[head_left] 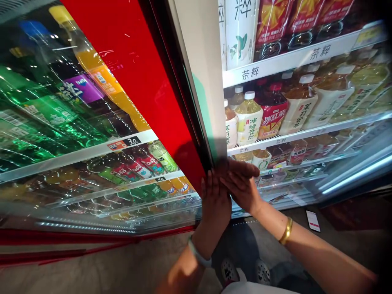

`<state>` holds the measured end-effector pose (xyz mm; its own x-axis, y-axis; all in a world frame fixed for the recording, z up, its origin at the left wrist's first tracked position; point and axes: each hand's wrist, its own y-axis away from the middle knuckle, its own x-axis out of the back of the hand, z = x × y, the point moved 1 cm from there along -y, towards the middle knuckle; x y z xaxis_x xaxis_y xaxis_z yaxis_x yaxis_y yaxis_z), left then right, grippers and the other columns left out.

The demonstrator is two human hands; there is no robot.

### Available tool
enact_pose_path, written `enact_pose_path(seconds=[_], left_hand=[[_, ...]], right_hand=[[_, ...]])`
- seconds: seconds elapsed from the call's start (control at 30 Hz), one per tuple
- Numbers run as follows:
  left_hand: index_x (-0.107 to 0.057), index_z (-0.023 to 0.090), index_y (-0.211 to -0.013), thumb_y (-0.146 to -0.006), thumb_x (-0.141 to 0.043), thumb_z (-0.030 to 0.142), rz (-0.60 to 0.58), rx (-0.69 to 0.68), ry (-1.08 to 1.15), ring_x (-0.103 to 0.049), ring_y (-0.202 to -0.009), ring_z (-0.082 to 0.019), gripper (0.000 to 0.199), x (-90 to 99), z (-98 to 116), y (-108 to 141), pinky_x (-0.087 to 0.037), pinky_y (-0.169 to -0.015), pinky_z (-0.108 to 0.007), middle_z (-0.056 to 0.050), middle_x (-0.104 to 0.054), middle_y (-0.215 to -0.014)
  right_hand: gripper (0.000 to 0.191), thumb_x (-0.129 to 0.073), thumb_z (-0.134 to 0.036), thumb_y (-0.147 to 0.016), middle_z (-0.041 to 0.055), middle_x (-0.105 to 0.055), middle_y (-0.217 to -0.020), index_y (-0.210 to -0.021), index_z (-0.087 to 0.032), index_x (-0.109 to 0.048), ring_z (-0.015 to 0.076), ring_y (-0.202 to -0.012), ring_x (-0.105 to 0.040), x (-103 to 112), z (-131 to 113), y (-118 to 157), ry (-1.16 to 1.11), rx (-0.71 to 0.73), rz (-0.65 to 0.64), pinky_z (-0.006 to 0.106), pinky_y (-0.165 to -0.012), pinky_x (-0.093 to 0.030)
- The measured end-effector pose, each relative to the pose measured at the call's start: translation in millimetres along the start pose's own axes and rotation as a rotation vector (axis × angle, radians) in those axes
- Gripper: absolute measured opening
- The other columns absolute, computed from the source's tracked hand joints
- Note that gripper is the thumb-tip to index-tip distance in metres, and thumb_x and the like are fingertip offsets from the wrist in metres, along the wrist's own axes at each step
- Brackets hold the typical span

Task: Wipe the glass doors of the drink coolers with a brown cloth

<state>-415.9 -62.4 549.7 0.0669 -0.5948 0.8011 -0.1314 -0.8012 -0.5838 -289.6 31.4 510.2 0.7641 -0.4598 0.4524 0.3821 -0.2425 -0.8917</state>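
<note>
My left hand rests with its fingers stretched upward against the lower part of the dark door edge, beside the red panel. Just right of it, my right hand has its fingers extended toward the left, over the pale cooler frame. Above the right fingers lies a brown elongated shape; whether it is a solid thing or a reflection, I cannot tell. No held item shows in either hand. A pale band circles my left wrist and a gold bracelet my right.
Bottled drinks fill the lit shelves at right. Behind glass at left stand more soda bottles above a shelf edge with price tags. A phone with a lit screen lies at lower right. My clogs are on the grey floor.
</note>
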Motion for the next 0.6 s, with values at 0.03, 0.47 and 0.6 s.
enact_pose_path(seconds=[0.03,0.47,0.6], left_hand=[[-0.055,-0.002,-0.145,-0.093,-0.059,0.014,-0.030,0.001,0.009,-0.024,-0.159,-0.039,0.055,-7.9,2.5,11.7,-0.037,-0.125,-0.065,-0.033,-0.045,-0.158],[-0.056,-0.006,-0.142,-0.093,-0.060,0.015,-0.034,0.039,0.064,-0.025,-0.159,-0.042,0.054,-30.4,5.0,33.0,-0.036,-0.124,-0.069,-0.036,-0.050,-0.153],[-0.064,-0.004,-0.133,-0.090,-0.063,0.015,-0.022,0.045,0.045,-0.046,-0.149,-0.044,0.047,-66.8,11.2,74.4,-0.048,-0.118,-0.065,-0.034,-0.062,-0.142]], right_hand=[[0.057,-0.057,-0.015,-0.097,0.0036,-0.075,-0.127,-0.150,-0.034,-0.057,0.0192,-0.110,-0.072,-0.7,-5.2,10.7,-0.007,0.004,-0.004,0.034,-0.104,-0.058],[0.058,-0.058,-0.013,-0.098,0.0023,-0.069,-0.140,-0.150,-0.038,-0.056,0.0204,-0.127,-0.065,-7.2,-8.9,27.0,-0.102,-0.010,-0.103,0.039,-0.114,-0.052],[0.056,-0.046,-0.010,-0.101,0.0011,-0.073,-0.132,-0.151,-0.034,-0.055,0.0163,-0.118,-0.068,-10.3,-22.0,64.1,-0.123,-0.010,-0.141,0.032,-0.101,-0.059]])
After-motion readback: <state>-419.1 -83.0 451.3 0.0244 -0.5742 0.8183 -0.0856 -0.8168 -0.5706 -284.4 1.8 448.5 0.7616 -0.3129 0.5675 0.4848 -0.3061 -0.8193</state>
